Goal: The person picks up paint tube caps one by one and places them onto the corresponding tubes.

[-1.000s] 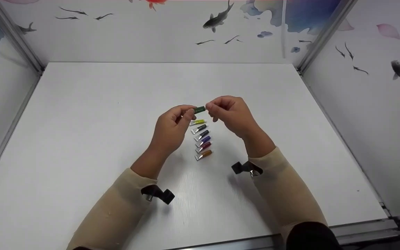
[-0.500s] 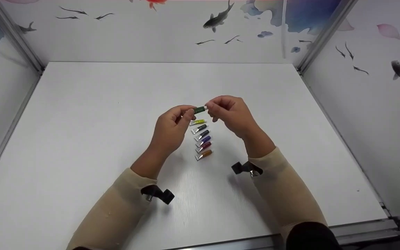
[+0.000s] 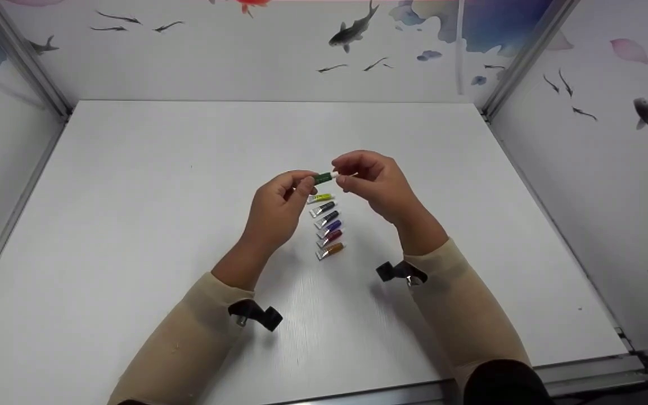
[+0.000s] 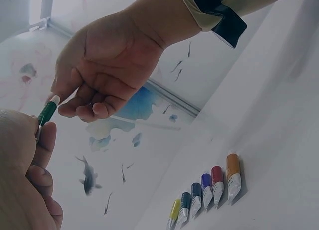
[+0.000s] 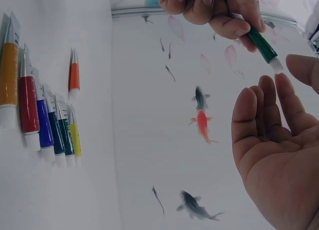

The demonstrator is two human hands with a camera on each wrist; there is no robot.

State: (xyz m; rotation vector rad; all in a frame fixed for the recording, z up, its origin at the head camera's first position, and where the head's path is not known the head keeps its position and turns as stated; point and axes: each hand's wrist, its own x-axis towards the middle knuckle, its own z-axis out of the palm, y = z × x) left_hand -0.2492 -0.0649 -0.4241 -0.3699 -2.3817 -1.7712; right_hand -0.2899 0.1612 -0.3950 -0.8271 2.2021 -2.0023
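Note:
Between thumb and fingers of my left hand is a small green paint tube, pinched above the table with its white cap pointing toward the right hand. My right hand is beside the cap, its thumb and forefinger spread apart. In the right wrist view the forefinger's tip is right at the end of the cap, while the thumb stands off to the side. The tube's rear end is hidden in the left fingers.
Below the hands lies a row of paint tubes, from a yellow tube to an ochre tube. An orange tube lies apart in the right wrist view. Printed panels enclose the white table.
The right fingers, earlier closed over the cap, have spread apart and risen slightly, so the white cap shows more fully. My left hand and the row of tubes stay put.

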